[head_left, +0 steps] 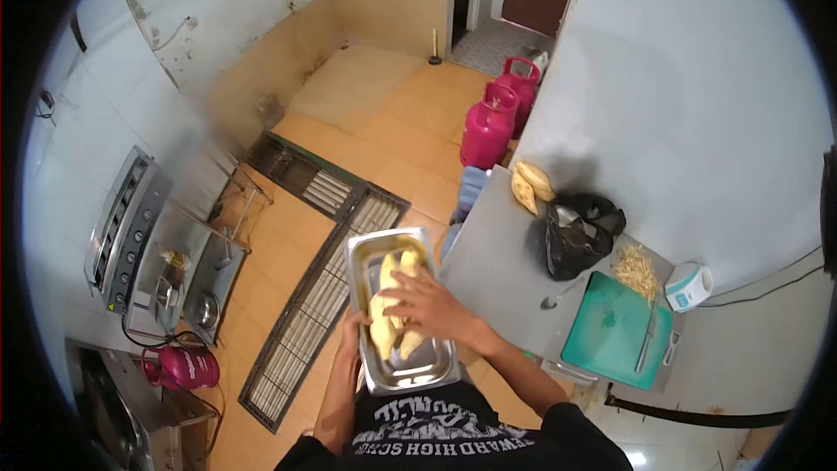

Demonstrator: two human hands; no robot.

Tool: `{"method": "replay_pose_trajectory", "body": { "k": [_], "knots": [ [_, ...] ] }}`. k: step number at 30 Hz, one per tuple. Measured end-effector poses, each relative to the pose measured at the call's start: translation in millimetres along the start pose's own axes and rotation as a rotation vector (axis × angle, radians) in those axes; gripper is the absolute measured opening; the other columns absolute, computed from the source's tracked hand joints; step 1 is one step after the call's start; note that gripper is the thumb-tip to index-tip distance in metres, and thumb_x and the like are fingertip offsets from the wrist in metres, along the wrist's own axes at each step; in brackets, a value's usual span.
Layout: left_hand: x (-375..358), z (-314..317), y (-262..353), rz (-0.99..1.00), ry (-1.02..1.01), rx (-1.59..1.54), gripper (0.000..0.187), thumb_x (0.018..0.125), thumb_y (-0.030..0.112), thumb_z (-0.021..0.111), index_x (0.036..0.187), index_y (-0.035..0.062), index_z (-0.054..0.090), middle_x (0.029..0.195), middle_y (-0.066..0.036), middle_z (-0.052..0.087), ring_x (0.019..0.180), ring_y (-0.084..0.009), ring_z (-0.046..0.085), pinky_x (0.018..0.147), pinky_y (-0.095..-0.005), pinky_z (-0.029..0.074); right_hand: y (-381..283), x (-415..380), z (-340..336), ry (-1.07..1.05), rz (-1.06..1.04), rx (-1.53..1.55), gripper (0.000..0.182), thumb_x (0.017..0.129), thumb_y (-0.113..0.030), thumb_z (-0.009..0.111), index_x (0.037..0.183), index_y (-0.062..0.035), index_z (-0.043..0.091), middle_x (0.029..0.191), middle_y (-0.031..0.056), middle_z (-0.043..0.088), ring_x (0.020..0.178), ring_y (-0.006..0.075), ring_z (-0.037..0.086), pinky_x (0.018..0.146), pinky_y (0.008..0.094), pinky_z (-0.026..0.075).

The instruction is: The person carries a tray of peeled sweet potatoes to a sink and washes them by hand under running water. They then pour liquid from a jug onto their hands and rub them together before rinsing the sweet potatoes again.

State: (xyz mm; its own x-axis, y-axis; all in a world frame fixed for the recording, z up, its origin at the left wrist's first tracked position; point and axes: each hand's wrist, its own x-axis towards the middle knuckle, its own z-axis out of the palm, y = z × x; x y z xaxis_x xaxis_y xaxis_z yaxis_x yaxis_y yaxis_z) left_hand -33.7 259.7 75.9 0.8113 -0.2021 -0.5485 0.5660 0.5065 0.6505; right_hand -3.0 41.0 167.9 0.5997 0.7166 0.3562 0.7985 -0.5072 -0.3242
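A rectangular steel pan (410, 375) is held in front of my body, with several peeled pale-yellow tubers (382, 336) lying in it. My left hand (351, 331) grips the pan's left side, its fingers partly hidden beneath the wall. Over the pan, my right hand (427, 303) rests on the tubers with its fingers spread. The hand covers part of them, so their exact kind and full shapes are hard to make out.
On the right, a steel table (497, 270) bears more tubers (530, 183), a black plastic bag (580, 235), a green cutting board (610, 331), a knife (647, 340), pale cut strips (636, 272) and a white scale (689, 286). A floor grate (323, 305) and pink gas cylinders (488, 133) lie beyond.
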Motion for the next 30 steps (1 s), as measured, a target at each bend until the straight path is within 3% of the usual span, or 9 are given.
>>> {"method": "replay_pose_trajectory", "body": {
  "k": [2,6,8,12,18,23,24,26,30],
  "knots": [
    [21.4,-84.4,-38.6,0.02,0.095,-0.064,0.052,0.061,0.015,0.049,0.111,-0.0007,0.052,0.088,-0.01,0.057,0.075,-0.0229,0.057,0.069,-0.0312,0.05,-13.3,7.8,14.1,0.015,-0.035,0.282,0.031,0.076,-0.031,0.069,0.102,-0.0154,0.065,0.135,0.0048,0.047,0.132,0.0303,0.035,0.108,0.0517,0.029],
    [-18.1,-90.1,-11.6,0.066,0.13,-0.047,0.052,0.059,0.014,0.05,0.11,0.0017,0.053,0.088,-0.009,0.055,0.077,-0.0223,0.055,0.07,-0.0306,0.047,-54.5,28.7,39.2,0.07,0.087,0.27,0.03,0.08,-0.034,0.066,0.101,-0.0129,0.067,0.136,0.0068,0.046,0.131,0.0276,0.038,0.109,0.0517,0.026],
    [-17.2,-115.5,-19.4,0.137,0.211,-0.07,0.044,0.066,0.018,0.049,0.103,-0.0029,0.058,0.091,-0.014,0.061,0.079,-0.0255,0.06,0.073,-0.0332,0.05,-67.4,43.5,60.6,0.064,0.105,0.247,0.033,0.082,-0.032,0.064,0.109,-0.0131,0.065,0.135,0.0051,0.048,0.131,0.0267,0.039,0.109,0.0533,0.023],
    [-39.0,-167.4,10.8,0.139,0.019,-0.138,0.053,0.062,0.016,0.05,0.111,-0.005,0.055,0.096,-0.018,0.061,0.083,-0.0294,0.061,0.078,-0.0357,0.051,-112.6,83.4,101.5,0.106,0.24,0.188,0.048,0.081,-0.026,0.064,0.126,-0.0122,0.056,0.131,0.0015,0.054,0.132,0.0284,0.036,0.109,0.0568,0.017],
    [-115.9,-263.1,90.6,0.272,0.042,0.035,0.054,0.06,0.013,0.048,0.111,-0.0042,0.054,0.092,-0.014,0.061,0.077,-0.0232,0.062,0.071,-0.0323,0.055,-209.4,172.5,171.6,0.189,0.26,0.123,0.048,0.079,-0.02,0.066,0.125,-0.01,0.056,0.139,0.015,0.04,0.13,0.0402,0.03,0.107,0.0518,0.024],
    [-186.8,-326.2,139.4,0.248,0.172,-0.079,0.057,0.06,0.01,0.048,0.116,-0.003,0.045,0.094,-0.013,0.055,0.083,-0.0235,0.059,0.074,-0.0345,0.055,-282.5,233.1,216.9,0.11,0.321,0.325,0.05,0.077,-0.02,0.067,0.124,-0.0118,0.056,0.139,0.0194,0.036,0.13,0.0406,0.03,0.108,0.0531,0.024],
    [-198.0,-333.0,146.5,0.293,0.236,-0.122,0.054,0.061,0.009,0.047,0.112,-0.0103,0.047,0.091,-0.016,0.058,0.076,-0.0227,0.059,0.069,-0.0316,0.053,-291.7,245.1,225.1,0.084,0.317,0.395,0.049,0.076,-0.019,0.068,0.123,-0.0118,0.057,0.14,0.0195,0.035,0.131,0.0411,0.03,0.107,0.0526,0.025],
    [-209.4,-365.2,155.8,0.347,0.182,-0.133,0.055,0.061,0.009,0.047,0.113,-0.0102,0.047,0.093,-0.016,0.058,0.078,-0.0232,0.059,0.07,-0.0321,0.053,-305.7,266.2,247.1,-0.003,0.296,0.443,0.059,0.073,-0.02,0.071,0.128,-0.0096,0.051,0.141,0.0226,0.032,0.132,0.0426,0.028,0.108,0.0507,0.025],
    [-226.6,-444.6,170.8,0.403,0.192,-0.169,0.057,0.059,0.01,0.047,0.115,-0.0042,0.047,0.094,-0.015,0.057,0.081,-0.0238,0.06,0.074,-0.0344,0.054,-346.4,311.5,299.4,0.185,0.298,0.337,0.092,0.065,-0.02,0.08,0.139,0.0012,0.029,0.14,0.0257,0.03,0.132,0.0371,0.03,0.107,0.0424,0.03]
  ]
}}
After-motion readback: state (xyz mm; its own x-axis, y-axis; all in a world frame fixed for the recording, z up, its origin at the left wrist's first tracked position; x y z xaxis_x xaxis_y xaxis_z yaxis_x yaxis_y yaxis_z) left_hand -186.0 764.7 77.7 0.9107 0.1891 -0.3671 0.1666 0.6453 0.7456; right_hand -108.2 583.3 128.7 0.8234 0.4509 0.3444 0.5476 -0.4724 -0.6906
